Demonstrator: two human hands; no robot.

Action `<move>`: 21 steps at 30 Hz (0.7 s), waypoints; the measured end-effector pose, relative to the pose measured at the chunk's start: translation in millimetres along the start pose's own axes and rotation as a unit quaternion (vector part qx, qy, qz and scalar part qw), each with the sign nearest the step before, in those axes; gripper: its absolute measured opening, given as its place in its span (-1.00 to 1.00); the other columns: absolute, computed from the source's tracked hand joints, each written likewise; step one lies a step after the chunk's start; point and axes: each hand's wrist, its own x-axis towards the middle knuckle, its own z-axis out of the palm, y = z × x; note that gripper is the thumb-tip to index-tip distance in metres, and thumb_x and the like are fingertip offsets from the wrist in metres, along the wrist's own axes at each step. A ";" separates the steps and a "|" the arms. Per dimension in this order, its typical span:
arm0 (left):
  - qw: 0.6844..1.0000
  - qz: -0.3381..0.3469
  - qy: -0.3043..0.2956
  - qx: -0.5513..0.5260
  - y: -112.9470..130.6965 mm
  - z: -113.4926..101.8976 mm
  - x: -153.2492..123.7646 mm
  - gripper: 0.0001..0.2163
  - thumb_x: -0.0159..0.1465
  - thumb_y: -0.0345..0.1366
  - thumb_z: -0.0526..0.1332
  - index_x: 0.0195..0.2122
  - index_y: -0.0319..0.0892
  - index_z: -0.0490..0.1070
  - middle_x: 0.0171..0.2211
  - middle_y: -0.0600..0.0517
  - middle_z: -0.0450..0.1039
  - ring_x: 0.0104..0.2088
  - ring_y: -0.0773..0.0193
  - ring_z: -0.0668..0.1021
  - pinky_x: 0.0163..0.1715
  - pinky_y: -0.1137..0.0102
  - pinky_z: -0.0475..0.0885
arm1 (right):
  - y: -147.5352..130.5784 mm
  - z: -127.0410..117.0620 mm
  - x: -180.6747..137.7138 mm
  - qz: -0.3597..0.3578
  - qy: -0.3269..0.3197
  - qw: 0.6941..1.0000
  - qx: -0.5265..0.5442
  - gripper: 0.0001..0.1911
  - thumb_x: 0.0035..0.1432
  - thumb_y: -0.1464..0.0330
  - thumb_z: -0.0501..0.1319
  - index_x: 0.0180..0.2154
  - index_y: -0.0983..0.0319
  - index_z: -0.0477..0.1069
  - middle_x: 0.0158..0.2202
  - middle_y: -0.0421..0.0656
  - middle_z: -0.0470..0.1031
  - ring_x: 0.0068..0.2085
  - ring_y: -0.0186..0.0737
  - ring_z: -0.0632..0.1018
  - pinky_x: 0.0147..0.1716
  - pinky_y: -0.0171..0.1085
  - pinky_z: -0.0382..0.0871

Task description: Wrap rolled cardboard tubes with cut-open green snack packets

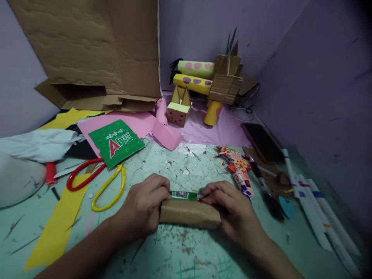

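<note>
A brown cardboard roll (pixel 188 214) lies on its side on the scratched green mat (pixel 180 252) in front of me. My left hand (pixel 143 207) is closed around its left end. My right hand (pixel 232 209) is curled over its right end. Across the top of the roll, between my fingertips, lies a thin green strip (pixel 183 195) with a small printed label; fingers of both hands pinch its ends.
Red and yellow scissors (pixel 99 182) lie left of my hands beside yellow paper (pixel 55 228) and a green printed card (pixel 116 142). A patterned paper piece (pixel 240 168), a brush (pixel 266 190) and white rolled tubes (pixel 316 213) lie right. Cardboard sheets (pixel 95 50) and paper-tube figures (pixel 203 81) stand behind.
</note>
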 end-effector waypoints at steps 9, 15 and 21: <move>0.997 0.040 0.003 -0.073 10.7 -1.3 -16.1 -0.80 0.09 -0.64 0.01 -0.35 -0.25 0.31 -0.37 -0.03 0.29 -0.41 0.33 0.39 -0.48 0.47 0.34 | -5.2 4.4 -15.2 -0.042 -0.049 0.998 0.013 -0.58 0.01 0.59 0.06 -0.07 0.20 0.30 -0.35 -0.12 0.38 -0.32 -0.20 0.43 -0.39 -0.22 0.32; 0.991 0.055 0.071 -0.100 27.1 -6.7 -17.6 -0.77 0.11 -0.63 0.02 -0.31 -0.24 0.36 -0.35 -0.03 0.35 -0.38 0.32 0.45 -0.45 0.46 0.40 | -12.4 2.5 -16.8 -0.076 0.004 0.996 0.052 -0.71 0.01 0.51 0.11 -0.19 0.18 0.41 -0.34 -0.11 0.43 -0.31 -0.20 0.47 -0.40 -0.25 0.35; 0.943 -0.192 0.012 -0.273 36.2 -15.5 -14.4 -0.57 0.02 -0.57 0.10 -0.05 -0.18 0.35 -0.25 -0.04 0.46 -0.41 0.37 0.49 -0.46 0.48 0.45 | -9.0 -1.7 -28.1 -0.139 0.084 0.986 0.037 -0.76 0.06 0.41 0.17 -0.17 0.18 0.42 -0.47 -0.17 0.36 -0.45 -0.22 0.42 -0.52 -0.27 0.27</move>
